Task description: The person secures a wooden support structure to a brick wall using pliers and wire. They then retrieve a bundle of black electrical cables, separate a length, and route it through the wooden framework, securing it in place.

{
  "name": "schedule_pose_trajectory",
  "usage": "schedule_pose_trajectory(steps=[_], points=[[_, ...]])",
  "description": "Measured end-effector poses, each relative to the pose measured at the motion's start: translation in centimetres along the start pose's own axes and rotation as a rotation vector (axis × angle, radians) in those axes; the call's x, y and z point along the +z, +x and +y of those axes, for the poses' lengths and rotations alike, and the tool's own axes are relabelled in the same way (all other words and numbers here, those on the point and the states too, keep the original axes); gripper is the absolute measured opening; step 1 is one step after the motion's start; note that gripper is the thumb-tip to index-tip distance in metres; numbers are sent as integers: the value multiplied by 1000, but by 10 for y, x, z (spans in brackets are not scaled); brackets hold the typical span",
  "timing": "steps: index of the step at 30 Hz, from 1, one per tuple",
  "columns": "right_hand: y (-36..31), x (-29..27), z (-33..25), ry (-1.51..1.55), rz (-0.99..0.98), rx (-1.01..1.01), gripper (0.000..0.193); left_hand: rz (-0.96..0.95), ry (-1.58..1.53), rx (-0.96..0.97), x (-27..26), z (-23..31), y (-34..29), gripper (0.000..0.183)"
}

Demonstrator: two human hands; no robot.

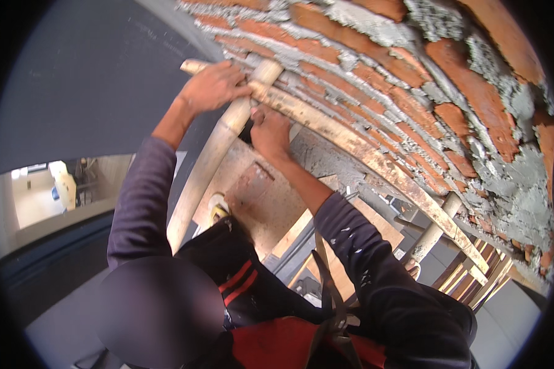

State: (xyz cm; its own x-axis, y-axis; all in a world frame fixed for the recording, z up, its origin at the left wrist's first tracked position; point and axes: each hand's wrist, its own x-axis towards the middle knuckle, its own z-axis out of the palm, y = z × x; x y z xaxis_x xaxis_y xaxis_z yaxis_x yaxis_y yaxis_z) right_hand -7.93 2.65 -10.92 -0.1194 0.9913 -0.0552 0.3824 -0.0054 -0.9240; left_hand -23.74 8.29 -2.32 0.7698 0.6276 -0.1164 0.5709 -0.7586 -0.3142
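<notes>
Gripping at a crossing of two pale poles, top centre of the frame, beside a brick wall [375, 92].
Curls left hand [215, 87] over the long pole [363, 144], closed on it near its upper-left end, just beside the crossing with the thicker pole [218, 144]. Bends the fingers of right hand [269, 130] inward just below the crossing; cannot tell whether anything is pinched there. Seen along the brick wall: the long pole, slanting from upper left to lower right of the frame, mottled brown. Seen near its far end: another pole [433, 235]. At upper left, a dark grey surface [104, 80].
</notes>
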Motion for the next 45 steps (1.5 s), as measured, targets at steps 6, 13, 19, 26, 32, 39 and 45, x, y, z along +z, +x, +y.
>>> schedule_pose_trajectory(steps=[6, 13, 19, 26, 32, 39, 45], points=[[-1, -4, -9, -170, -59, 47, 19, 62, -18, -70, 20, 5, -8, 15], [9, -24, -21, -470, -202, -176, 19, -72, 72, -259, 26, 27, -18, 19], [41, -56, -63, -659, -471, -231, 22, -114, 115, -390, 22, 42, -15, 20], [61, -59, -87, -778, -589, -342, 26, -99, 204, -449, 26, 68, -12, 19], [77, -85, -99, -561, -632, -226, 37, 117, -14, -692, 35, 82, 3, 21], [40, -131, -41, -293, -565, -200, 44, 115, -279, -1299, 13, 111, 34, 35], [-6, -177, -1, -104, -613, -163, 38, 185, -711, -1964, -1, 110, 72, 46]])
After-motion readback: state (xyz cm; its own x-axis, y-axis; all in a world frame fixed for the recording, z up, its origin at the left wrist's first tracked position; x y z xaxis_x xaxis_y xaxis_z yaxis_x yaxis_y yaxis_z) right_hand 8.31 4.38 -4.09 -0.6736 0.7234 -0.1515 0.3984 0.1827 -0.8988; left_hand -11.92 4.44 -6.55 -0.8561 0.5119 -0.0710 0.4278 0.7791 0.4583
